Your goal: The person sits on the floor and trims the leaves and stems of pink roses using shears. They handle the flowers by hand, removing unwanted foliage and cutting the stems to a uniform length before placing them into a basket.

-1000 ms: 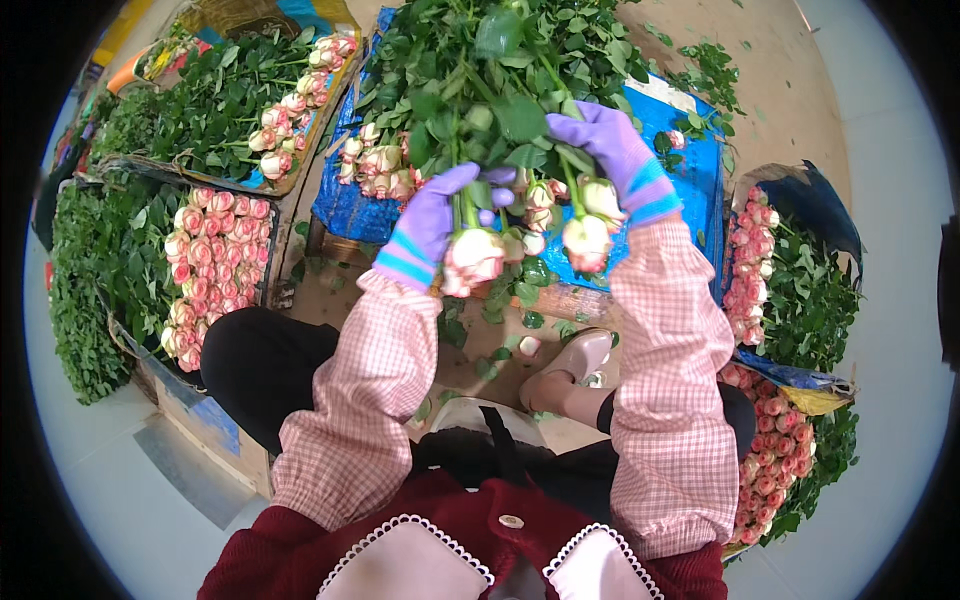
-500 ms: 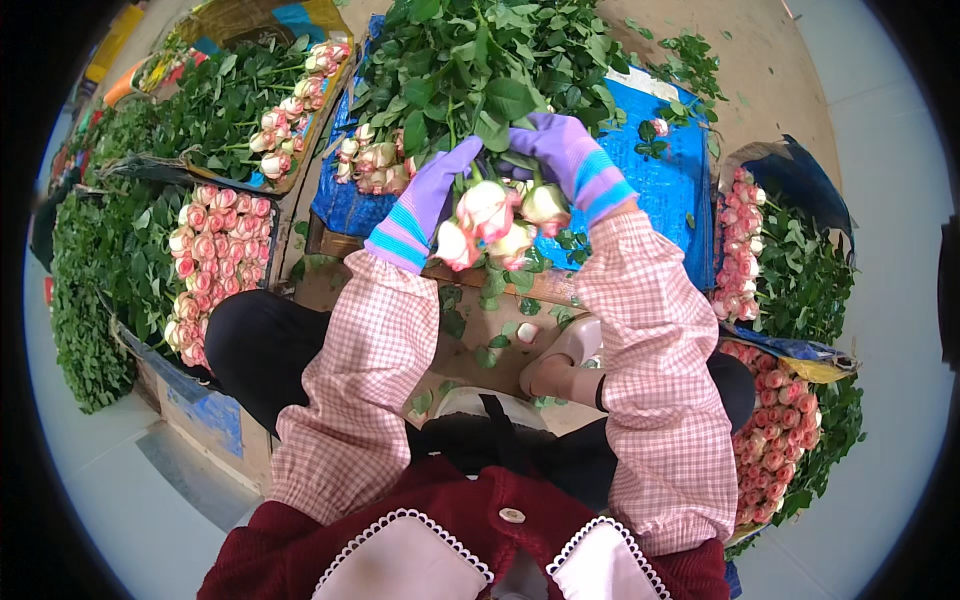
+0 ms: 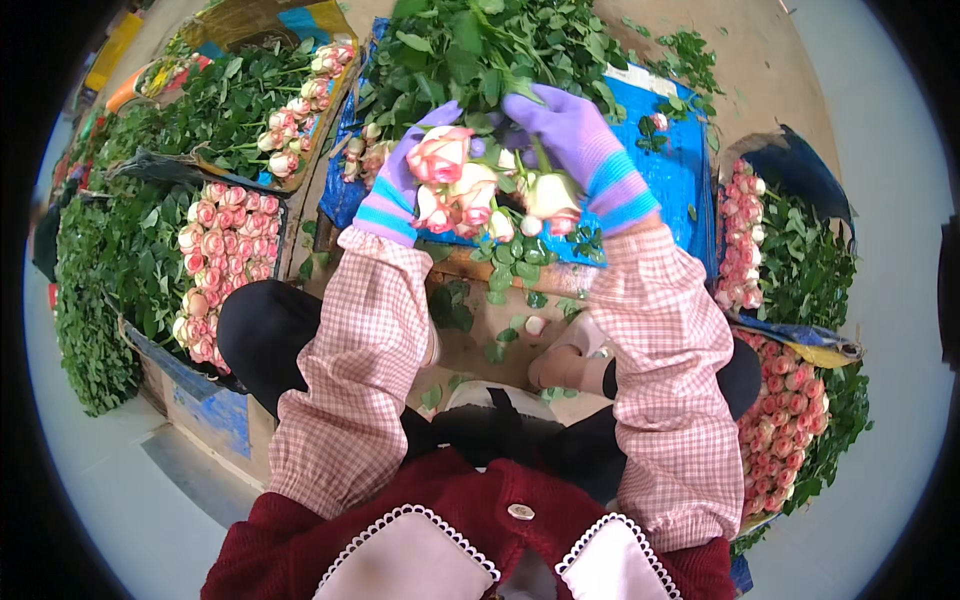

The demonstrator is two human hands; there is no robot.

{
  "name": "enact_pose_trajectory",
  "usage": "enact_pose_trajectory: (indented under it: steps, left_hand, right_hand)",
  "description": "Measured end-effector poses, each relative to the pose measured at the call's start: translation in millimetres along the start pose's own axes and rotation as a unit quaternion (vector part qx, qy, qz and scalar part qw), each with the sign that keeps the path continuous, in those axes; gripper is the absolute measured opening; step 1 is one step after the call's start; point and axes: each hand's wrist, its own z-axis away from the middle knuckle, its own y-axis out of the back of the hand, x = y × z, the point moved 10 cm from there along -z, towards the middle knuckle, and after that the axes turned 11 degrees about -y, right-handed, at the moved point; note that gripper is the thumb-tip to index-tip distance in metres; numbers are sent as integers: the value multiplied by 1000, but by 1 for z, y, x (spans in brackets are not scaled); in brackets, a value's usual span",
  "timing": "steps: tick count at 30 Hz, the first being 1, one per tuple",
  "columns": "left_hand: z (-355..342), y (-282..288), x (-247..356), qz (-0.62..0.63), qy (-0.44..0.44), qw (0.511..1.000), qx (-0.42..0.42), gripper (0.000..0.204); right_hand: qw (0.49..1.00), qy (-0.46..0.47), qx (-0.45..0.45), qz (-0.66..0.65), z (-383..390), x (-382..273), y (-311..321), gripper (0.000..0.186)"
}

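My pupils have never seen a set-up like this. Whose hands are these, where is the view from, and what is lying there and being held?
There is no machine here: a person works with their left hand and right hand, both in purple gloves with blue stripes. A wide fisheye camera on the head looks down, so straight edges bend and checked sleeves come up from below. The hands hold pale roses with pink edges, blooms toward the wearer. Beyond, a leafy heap lies on a blue sheet; more pink roses are packed at both sides.
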Motion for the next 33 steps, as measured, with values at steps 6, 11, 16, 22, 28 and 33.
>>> enact_pose_trajectory:
  steps: [6, 11, 16, 22, 28, 33]
  left_hand:
    - [7, -16, 19, -257, -75, 963, 15, 33]
    - [20, 9, 40, -72, -99, 991, 58, 43]
    - [2, -38, 43, 2, -49, 998, -50, 40]
    - [31, -81, 40, 136, -101, 985, 41, 49]
    - [82, -166, 40, -71, -71, 958, 270, 13]
    - [146, -152, 42, -112, -53, 965, 231, 12]
  right_hand:
    - [974, 57, 91, 202, -48, 21, -16, 59]
    - [996, 30, -39, 76, -33, 6, -38, 54]
    - [962, 10, 221, 159, -77, 98, 13, 63]
    - [852, -116, 294, 418, -73, 138, -73, 99]
    - [848, -112, 365, 367, -61, 145, -31, 82]
    - [905, -101, 265, 315, -54, 90, -25, 68]
